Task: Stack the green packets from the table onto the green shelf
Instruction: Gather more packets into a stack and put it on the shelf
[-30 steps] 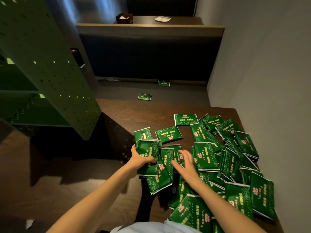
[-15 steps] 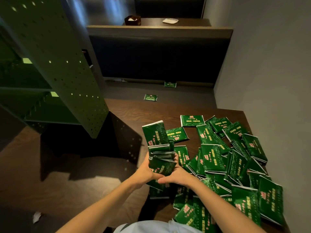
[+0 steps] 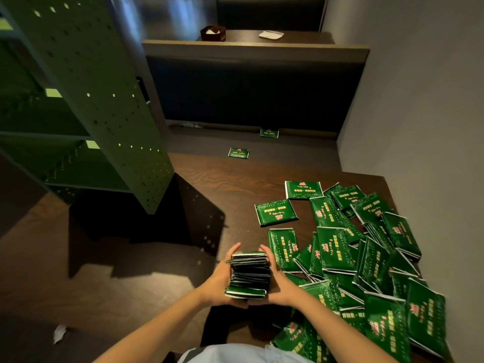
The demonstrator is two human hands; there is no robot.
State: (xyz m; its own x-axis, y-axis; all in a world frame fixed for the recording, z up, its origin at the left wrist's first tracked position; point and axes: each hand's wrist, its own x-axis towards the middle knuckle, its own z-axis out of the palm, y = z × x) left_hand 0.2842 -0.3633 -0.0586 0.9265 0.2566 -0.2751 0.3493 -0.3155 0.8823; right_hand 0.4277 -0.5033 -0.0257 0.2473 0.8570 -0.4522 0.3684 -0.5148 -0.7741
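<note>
Head view | stack of packets [image 3: 248, 275]: edge-on bundle pressed between left hand [image 3: 218, 282] and right hand [image 3: 278, 282], both clasped on it, at table [image 3: 230, 184] near edge | loose packets [image 3: 366, 258]: heaped right of stack, on table | green shelf [image 3: 104, 106]: left of table, beyond stack | two packets [image 3: 238, 153]: on seat past table

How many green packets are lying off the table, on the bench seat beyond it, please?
2: one packet just past the table's far edge, another further back against the seat back. Others may be hidden.
</note>
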